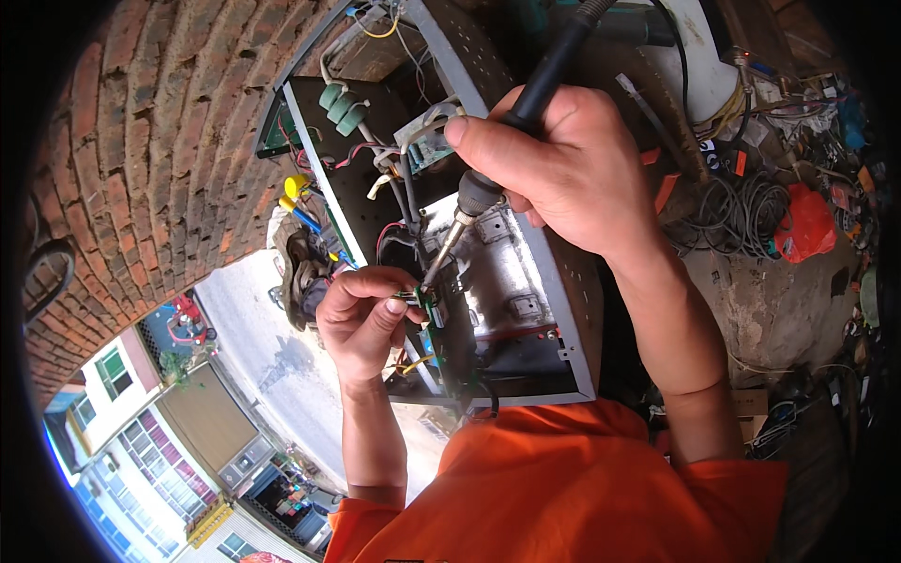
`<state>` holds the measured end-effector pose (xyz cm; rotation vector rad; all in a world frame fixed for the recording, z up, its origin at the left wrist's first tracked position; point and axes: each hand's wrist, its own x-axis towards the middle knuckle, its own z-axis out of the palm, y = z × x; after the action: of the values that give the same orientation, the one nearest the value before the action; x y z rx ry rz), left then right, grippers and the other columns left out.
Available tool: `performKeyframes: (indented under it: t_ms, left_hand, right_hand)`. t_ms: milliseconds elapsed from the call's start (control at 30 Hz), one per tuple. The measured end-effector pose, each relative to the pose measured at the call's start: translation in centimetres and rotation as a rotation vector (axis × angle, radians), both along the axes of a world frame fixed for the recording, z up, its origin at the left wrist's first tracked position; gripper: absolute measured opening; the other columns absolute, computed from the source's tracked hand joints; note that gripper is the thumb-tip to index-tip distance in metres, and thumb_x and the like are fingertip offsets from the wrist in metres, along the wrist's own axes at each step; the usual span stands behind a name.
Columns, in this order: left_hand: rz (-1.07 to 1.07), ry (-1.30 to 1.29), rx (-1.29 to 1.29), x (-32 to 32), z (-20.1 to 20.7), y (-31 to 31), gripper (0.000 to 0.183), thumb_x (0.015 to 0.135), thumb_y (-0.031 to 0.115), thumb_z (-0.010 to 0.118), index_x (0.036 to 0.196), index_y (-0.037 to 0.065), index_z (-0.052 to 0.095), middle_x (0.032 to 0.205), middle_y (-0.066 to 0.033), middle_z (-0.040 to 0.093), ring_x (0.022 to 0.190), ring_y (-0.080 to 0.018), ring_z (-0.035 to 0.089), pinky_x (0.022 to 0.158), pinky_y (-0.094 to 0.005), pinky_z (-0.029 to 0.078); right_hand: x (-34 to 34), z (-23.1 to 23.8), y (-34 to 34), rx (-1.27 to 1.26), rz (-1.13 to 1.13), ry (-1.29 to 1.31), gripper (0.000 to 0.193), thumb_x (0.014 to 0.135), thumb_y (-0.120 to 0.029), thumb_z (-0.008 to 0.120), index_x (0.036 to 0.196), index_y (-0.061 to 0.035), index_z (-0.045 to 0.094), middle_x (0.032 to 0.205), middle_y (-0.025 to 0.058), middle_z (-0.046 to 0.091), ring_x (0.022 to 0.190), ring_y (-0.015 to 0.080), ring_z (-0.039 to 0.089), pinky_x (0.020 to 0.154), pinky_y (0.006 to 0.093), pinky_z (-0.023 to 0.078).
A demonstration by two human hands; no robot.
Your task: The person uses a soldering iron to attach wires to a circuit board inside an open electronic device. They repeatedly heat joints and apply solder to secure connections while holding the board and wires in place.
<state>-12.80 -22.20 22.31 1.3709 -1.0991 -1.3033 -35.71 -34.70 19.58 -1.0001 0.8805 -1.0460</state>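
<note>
My right hand (577, 174) is closed around the black handle of a soldering iron (481, 194), whose metal tip slants down to the left. Pinched in the fingers of my left hand (364, 324) is a small green circuit board (430, 307). The iron's tip meets or nearly meets this board; I cannot tell which. Both hands are over an open metal case (584, 324), its inside holding wires and a shiny plate (502, 263). Green ring-shaped parts (343, 108) hang on a wire at the case's far left.
A brick wall (178, 113) rises at the left, with a street (253, 328) below it. Yellow-handled tools (295, 186) lie beside the case. On the right are coiled grey cables (741, 216), a red plastic bag (807, 223) and scattered scraps.
</note>
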Motion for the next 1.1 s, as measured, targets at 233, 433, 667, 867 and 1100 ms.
performKeyframes:
  t_ms: [233,433,667,867,1100]
  left_hand:
    - [0.004,-0.008,0.009,-0.25,0.13,-0.16,0.011,0.088,-0.001,0.066,0.094,-0.004,0.057,0.095,-0.0242,0.065,0.064,-0.0179,0.068,0.041,-0.0173,0.045]
    - [0.001,0.001,0.015,-0.04,0.13,-0.10,0.010,0.088,-0.002,0.065,0.094,-0.004,0.057,0.095,-0.0246,0.065,0.065,-0.0180,0.068,0.040,-0.0165,0.045]
    - [-0.002,0.002,0.024,-0.16,0.25,-0.27,0.009,0.088,-0.002,0.065,0.093,-0.005,0.058,0.096,-0.0247,0.064,0.065,-0.0184,0.069,0.040,-0.0162,0.045]
    - [0.003,-0.002,0.041,-0.31,0.34,-0.46,0.008,0.088,-0.002,0.065,0.093,-0.004,0.059,0.095,-0.0241,0.065,0.064,-0.0190,0.069,0.040,-0.0170,0.046]
    - [-0.052,0.058,0.028,0.42,0.13,-0.17,0.010,0.087,-0.002,0.067,0.092,-0.003,0.059,0.095,-0.0248,0.066,0.068,-0.0228,0.071,0.042,-0.0182,0.049]
  right_hand:
    - [-0.13,0.19,-0.09,0.009,0.027,0.002,0.033,0.089,-0.022,0.070,0.064,-0.0034,0.060,0.050,-0.0044,0.049,0.043,0.0028,0.046,0.039,0.0201,0.033]
    - [-0.03,0.12,-0.18,0.019,0.041,0.036,0.033,0.089,-0.024,0.070,0.064,-0.0038,0.061,0.051,-0.0044,0.050,0.044,0.0028,0.047,0.040,0.0197,0.034]
    - [-0.14,0.02,-0.18,0.032,0.032,0.050,0.034,0.089,-0.025,0.070,0.064,-0.0040,0.060,0.050,-0.0041,0.050,0.044,0.0029,0.048,0.040,0.0197,0.034]
    - [-0.14,0.07,-0.18,0.037,0.034,0.058,0.035,0.089,-0.026,0.070,0.063,-0.0042,0.060,0.049,-0.0040,0.049,0.043,0.0028,0.047,0.040,0.0196,0.034]
    - [-0.10,-0.01,0.01,0.029,0.008,0.062,0.036,0.089,-0.026,0.069,0.064,-0.0035,0.059,0.050,-0.0043,0.050,0.044,0.0026,0.046,0.040,0.0200,0.032]
